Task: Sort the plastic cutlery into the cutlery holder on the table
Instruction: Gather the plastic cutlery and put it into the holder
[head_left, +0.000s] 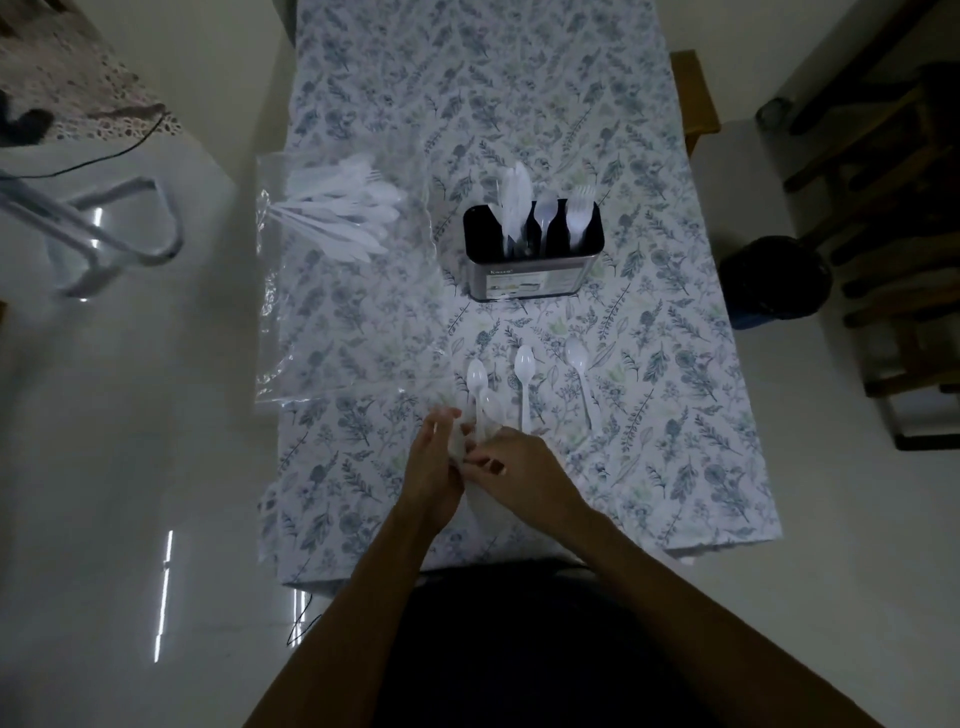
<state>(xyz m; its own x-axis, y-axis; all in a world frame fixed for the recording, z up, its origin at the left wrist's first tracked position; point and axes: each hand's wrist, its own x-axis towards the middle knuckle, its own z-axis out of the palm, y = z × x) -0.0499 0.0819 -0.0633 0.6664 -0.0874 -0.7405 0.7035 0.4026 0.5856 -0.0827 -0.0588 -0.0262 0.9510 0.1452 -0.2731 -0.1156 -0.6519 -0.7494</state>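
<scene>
Between hands (467, 457), spoon handles (480, 431) hidden.

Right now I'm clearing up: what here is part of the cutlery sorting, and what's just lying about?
Job: holder; spoons on the table; bagged cutlery; both hands, left and right, holding spoons.
Lying about: bin; chair; metal frame; cable.

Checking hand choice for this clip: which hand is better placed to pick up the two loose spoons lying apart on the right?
Right hand, probably: the two white plastic spoons lie just beyond it.
</scene>
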